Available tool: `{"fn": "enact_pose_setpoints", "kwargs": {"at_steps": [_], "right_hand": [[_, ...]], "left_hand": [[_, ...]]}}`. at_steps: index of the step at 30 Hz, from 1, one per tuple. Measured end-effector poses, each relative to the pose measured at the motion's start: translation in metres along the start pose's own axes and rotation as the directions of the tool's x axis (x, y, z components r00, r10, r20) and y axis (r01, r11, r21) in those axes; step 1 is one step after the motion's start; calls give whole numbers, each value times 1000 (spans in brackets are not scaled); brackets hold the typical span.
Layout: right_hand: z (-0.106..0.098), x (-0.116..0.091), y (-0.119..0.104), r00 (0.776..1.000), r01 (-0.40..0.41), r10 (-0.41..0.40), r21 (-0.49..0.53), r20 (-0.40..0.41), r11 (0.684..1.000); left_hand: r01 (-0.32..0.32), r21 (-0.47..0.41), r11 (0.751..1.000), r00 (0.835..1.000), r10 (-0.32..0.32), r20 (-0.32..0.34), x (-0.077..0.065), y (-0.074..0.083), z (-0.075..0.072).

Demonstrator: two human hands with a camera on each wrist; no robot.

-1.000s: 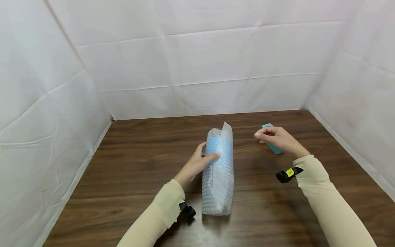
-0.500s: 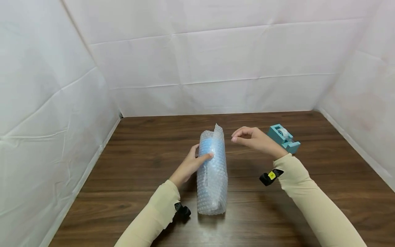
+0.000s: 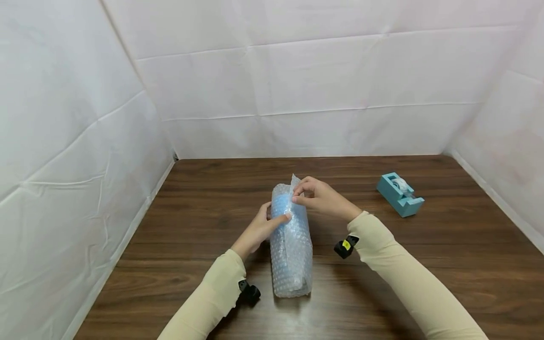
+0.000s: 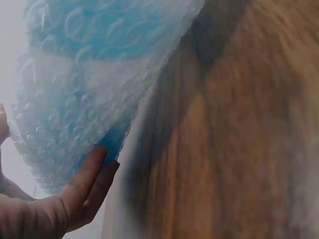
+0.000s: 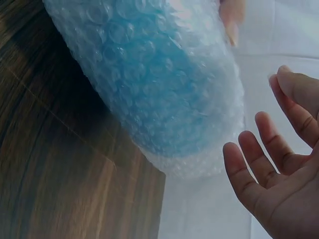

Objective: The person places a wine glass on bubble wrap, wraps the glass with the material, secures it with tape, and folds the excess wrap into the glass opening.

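Observation:
A bubble-wrapped roll (image 3: pixel 293 255), with something blue showing through the wrap, lies lengthwise on the table. My left hand (image 3: pixel 259 231) grips its left side, thumb on top; the left wrist view has its fingers (image 4: pixel 82 186) against the wrap. Over the upper right of the roll is my right hand (image 3: pixel 318 198), thumb and index finger pinched together at the overlapping flap. The small, pale piece of clear tape at those fingertips barely shows. In the right wrist view the other fingers (image 5: pixel 259 159) are spread beside the bubble wrap (image 5: pixel 164 89).
A teal tape dispenser (image 3: pixel 399 194) with a roll of clear tape stands at the back right of the brown wooden table (image 3: pixel 191 226). White cloth walls (image 3: pixel 314 85) enclose the back and both sides.
My right hand has moved left from beside the tape dispenser to the upper part of the roll, uncovering the dispenser. My left hand keeps its grip on the roll.

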State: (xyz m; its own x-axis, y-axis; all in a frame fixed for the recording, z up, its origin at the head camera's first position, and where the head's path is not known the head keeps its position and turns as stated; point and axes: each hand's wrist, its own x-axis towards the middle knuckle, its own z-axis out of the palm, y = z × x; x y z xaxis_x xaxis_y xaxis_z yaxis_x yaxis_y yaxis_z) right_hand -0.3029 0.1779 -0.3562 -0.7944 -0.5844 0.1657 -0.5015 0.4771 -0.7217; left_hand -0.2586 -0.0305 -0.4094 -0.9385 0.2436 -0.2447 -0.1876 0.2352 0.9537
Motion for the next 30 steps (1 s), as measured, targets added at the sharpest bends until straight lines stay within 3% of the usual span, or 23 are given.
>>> {"fn": "enact_pose_setpoints", "kwargs": {"at_steps": [13, 30], "right_hand": [[12, 11, 6, 1000, 9, -8, -112, 6, 994], [18, 15, 2, 1000, -12, 11, -154, -4, 988]], "left_hand": [[15, -19, 1000, 1000, -15, 9, 2, -3, 2], [19, -43, 999, 1000, -18, 23, -1, 0, 4]]}}
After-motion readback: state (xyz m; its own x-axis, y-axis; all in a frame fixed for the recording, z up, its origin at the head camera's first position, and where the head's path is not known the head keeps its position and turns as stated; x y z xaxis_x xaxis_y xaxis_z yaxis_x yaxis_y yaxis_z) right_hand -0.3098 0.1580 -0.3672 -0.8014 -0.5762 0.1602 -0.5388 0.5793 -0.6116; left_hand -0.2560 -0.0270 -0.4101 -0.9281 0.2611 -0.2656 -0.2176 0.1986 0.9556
